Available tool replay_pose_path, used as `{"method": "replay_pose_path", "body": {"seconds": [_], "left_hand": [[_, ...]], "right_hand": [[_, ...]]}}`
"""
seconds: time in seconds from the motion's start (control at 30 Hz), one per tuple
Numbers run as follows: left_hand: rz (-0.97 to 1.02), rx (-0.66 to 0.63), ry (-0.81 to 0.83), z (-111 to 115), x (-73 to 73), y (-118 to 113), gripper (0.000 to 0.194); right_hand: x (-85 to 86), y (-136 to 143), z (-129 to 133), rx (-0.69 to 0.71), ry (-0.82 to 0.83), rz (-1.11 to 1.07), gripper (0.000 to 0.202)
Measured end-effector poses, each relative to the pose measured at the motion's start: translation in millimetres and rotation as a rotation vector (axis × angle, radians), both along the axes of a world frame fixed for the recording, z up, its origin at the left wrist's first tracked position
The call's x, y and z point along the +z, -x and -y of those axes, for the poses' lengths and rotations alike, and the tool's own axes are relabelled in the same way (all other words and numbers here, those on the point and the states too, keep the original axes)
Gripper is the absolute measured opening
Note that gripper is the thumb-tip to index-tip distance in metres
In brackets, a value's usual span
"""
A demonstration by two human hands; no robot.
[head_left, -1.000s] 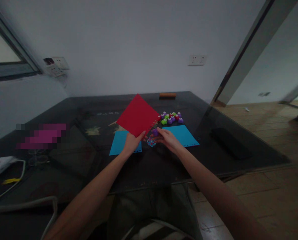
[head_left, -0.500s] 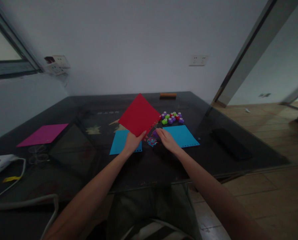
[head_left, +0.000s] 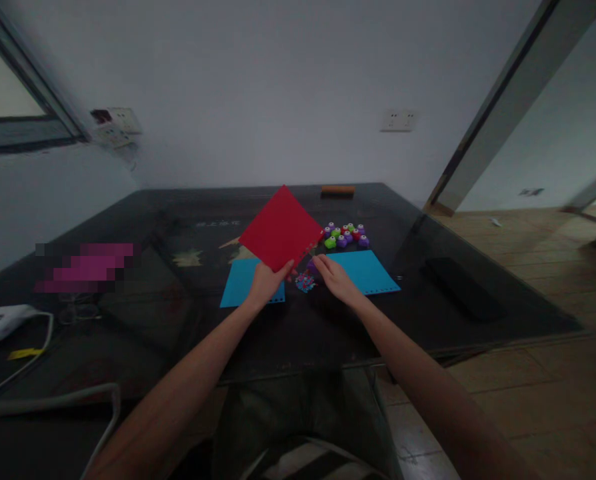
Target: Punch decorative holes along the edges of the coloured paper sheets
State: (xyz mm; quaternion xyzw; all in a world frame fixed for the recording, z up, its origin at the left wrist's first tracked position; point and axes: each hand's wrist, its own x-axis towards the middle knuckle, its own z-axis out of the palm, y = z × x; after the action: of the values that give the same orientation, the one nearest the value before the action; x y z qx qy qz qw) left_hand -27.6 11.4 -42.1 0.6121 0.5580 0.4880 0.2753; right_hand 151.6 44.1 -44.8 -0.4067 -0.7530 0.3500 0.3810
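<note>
My left hand [head_left: 267,283] is closed on the lower corner of a red sheet of paper [head_left: 282,227], thumb on top, holding it tilted above the table. Small holes run along the sheet's lower right edge. My right hand [head_left: 332,275] is closed round a small purple craft punch [head_left: 311,267] at that edge; fingers hide most of it. Below, between the hands, lies a pile of small coloured paper bits [head_left: 305,283]. A blue sheet [head_left: 235,283] with holes along its near edge lies partly under my left hand. Another blue sheet [head_left: 371,270], also punched, lies beside my right hand.
Several purple, green and red craft punches [head_left: 347,235] stand in a group behind the right blue sheet. A brown bar-shaped object [head_left: 337,191] lies at the back. On the right is a black case [head_left: 463,288]; on the left, a blurred pink sheet [head_left: 95,265] and a white device [head_left: 5,323] with a cable.
Almost nothing differs. The view has shifted slightly; both hands keep their hold on the red sheet and the punch. The pink sheet at left now appears pixelated.
</note>
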Motion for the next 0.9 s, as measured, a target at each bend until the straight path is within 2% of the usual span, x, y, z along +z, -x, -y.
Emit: {"method": "replay_pose_path", "body": {"seconds": [0.13,0.33,0.53,0.77,0.9], "left_hand": [[-0.011,0.022,0.017,2.0,3.5,0.0,0.028],[-0.017,0.049,-0.004,3.9,8.5,-0.4,0.025],[-0.01,0.054,0.038,2.7,11.7,0.3,0.021],[0.014,0.044,0.032,-4.0,4.3,7.8,0.03],[0.123,0.063,0.021,-7.3,0.7,10.1,0.032]], "right_hand": [[1.8,-1.5,-2.3,-0.037,-0.003,-0.017,0.038],[0.0,-2.0,-3.8,-0.024,0.16,-0.196,0.033],[-1.9,-2.8,-3.9,0.007,0.22,-0.356,0.036],[8.0,-3.9,1.2,-0.03,0.432,-0.591,0.035],[10.1,-6.9,-1.1,-0.022,0.472,-0.661,0.041]]}}
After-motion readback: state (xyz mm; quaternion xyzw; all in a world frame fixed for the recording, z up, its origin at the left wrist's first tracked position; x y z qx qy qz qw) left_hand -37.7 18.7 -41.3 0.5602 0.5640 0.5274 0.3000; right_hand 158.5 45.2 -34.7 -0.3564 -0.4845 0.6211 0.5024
